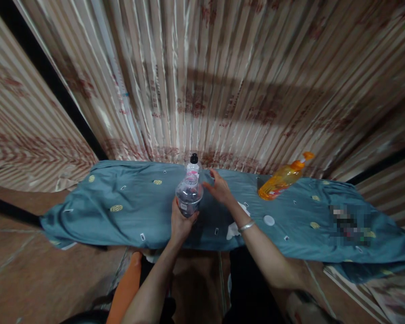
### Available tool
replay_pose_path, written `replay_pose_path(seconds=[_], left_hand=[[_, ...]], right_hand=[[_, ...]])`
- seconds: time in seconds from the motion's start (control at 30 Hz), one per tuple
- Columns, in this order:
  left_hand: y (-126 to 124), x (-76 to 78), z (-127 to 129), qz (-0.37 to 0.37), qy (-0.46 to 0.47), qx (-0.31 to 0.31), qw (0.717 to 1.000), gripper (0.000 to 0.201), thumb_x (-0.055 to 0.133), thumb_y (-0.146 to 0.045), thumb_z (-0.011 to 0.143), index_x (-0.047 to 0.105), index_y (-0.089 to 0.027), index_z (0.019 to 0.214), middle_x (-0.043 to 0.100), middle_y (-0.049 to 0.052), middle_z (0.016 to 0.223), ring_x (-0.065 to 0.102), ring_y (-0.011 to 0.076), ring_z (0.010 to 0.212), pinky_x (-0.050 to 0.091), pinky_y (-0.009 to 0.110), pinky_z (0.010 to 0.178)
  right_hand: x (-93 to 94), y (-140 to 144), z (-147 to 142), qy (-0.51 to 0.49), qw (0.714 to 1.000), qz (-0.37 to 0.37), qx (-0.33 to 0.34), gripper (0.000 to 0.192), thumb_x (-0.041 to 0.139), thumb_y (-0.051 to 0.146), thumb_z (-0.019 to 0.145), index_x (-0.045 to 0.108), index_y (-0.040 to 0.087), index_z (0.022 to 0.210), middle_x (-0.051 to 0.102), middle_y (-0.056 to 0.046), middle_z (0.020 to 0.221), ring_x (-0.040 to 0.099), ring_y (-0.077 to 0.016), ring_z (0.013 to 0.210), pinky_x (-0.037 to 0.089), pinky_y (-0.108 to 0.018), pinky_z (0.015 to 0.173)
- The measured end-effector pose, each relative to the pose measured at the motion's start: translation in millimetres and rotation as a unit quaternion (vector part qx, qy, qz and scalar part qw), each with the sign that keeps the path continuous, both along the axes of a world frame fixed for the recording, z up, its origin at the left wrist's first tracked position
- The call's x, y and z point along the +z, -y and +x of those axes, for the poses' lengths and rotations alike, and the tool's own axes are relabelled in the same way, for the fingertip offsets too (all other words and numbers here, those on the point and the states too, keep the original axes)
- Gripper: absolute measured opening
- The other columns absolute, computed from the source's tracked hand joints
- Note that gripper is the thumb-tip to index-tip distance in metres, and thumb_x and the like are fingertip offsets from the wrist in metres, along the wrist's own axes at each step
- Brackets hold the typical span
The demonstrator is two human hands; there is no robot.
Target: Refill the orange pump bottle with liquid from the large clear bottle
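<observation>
In the head view, a clear plastic bottle (189, 191) with a black cap (194, 158) is held near the centre of the frame, above a table draped in a teal cloth (128, 211). The left hand (181, 220) is wrapped around the lower body of the bottle from below, fingers closed on it, so the bottle is tipped with its cap pointing away toward the striped curtain (222, 81) in the upper half of the frame. The right hand (219, 188) is held just beside the bottle's shoulder, fingers spread and apart, gripping nothing; whether it touches the plastic cannot be told. A metal bangle (246, 226) is worn on the right wrist.

The bottle is judged to be thin-walled and smooth, likely to dent under a hard squeeze. How full it is cannot be read, so its weight is left open. The firmest hold is judged to be around the ribbed body, as it is now taken, with the stiffer neck under the cap as a second place.

At right of centre, an orange pump bottle (283, 177) is seen leaning on the cloth, well apart from the hands. A small white disc (269, 220) and a crumpled white cloth (234, 227) lie near the right forearm.
</observation>
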State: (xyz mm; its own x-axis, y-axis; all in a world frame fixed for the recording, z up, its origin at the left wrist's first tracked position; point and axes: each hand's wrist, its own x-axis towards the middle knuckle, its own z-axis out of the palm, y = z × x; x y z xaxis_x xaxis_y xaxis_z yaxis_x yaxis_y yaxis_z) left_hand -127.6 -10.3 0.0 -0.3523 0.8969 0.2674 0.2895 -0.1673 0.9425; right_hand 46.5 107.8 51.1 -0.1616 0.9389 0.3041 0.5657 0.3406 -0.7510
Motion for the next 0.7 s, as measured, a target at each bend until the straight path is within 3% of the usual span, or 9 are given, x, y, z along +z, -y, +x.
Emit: replay_pose_path(seconds=[0.13, 0.23, 0.33, 0.4, 0.5, 0.7], left_hand=[[2, 0.4, -1, 0.001, 0.002, 0.002, 1.000, 0.078, 0.087, -0.026, 0.065, 0.051, -0.023, 0.134, 0.069, 0.013, 0.131, 0.068, 0.0334, 0.123, 0.053, 0.051, 0.107], [3, -0.5, -2, 0.003, 0.002, -0.001, 1.000, 0.078, 0.086, -0.025, 0.066, 0.051, -0.023, 0.135, 0.069, 0.013, 0.132, 0.069, 0.0328, 0.122, 0.054, 0.050, 0.105], [4, -2.2, -2, 0.005, -0.004, -0.003, 1.000, 0.082, 0.087, -0.025, 0.066, 0.049, -0.023, 0.138, 0.069, 0.014, 0.133, 0.069, 0.0335, 0.123, 0.055, 0.050, 0.104], [3, -4.3, -1, 0.008, -0.011, -0.005, 1.000, 0.083, 0.087, -0.026, 0.068, 0.047, -0.023, 0.141, 0.068, 0.014, 0.135, 0.069, 0.0335, 0.125, 0.054, 0.050, 0.106], [2, -8.6, 0, 0.018, -0.025, -0.013, 0.999, 0.090, 0.086, -0.027, 0.071, 0.040, -0.023, 0.149, 0.064, 0.016, 0.142, 0.066, 0.0334, 0.130, 0.052, 0.052, 0.110], [22, -3.8, -15, 0.072, -0.084, -0.021, 0.994, 0.115, 0.091, -0.035, 0.071, 0.022, -0.018, 0.161, 0.041, 0.026, 0.162, 0.044, 0.0428, 0.151, 0.039, 0.062, 0.121]], right_hand=[[8.3, -25, -24, -0.044, 0.999, -0.009, 0.012, 0.097, 0.089, 0.044, 0.074, 0.045, 0.018, 0.156, 0.059, -0.020, 0.155, 0.056, -0.0372, 0.146, 0.043, -0.055, 0.122], [20.2, -41, -43, -0.066, 0.998, 0.006, 0.005, 0.101, 0.089, 0.051, 0.074, 0.043, 0.014, 0.156, 0.054, -0.022, 0.159, 0.054, -0.0367, 0.147, 0.043, -0.051, 0.122], [35.2, -53, -57, -0.050, 0.998, 0.031, 0.002, 0.077, 0.085, 0.055, 0.078, 0.060, 0.018, 0.141, 0.067, -0.016, 0.145, 0.061, -0.0342, 0.138, 0.047, -0.047, 0.116], [44.0, -57, -59, -0.028, 0.999, 0.028, 0.016, 0.048, 0.081, 0.052, 0.083, 0.071, 0.020, 0.118, 0.078, -0.010, 0.120, 0.071, -0.0323, 0.119, 0.053, -0.046, 0.106], [53.3, -55, -46, -0.020, 1.000, 0.024, 0.006, 0.034, 0.075, 0.052, 0.088, 0.072, 0.020, 0.098, 0.079, -0.007, 0.097, 0.074, -0.0302, 0.100, 0.056, -0.042, 0.095], [53.8, -2, 33, -0.023, 0.995, 0.062, -0.080, 0.043, 0.070, 0.065, 0.085, 0.069, 0.022, 0.091, 0.073, -0.004, 0.081, 0.067, -0.0253, 0.078, 0.052, -0.036, 0.078]])
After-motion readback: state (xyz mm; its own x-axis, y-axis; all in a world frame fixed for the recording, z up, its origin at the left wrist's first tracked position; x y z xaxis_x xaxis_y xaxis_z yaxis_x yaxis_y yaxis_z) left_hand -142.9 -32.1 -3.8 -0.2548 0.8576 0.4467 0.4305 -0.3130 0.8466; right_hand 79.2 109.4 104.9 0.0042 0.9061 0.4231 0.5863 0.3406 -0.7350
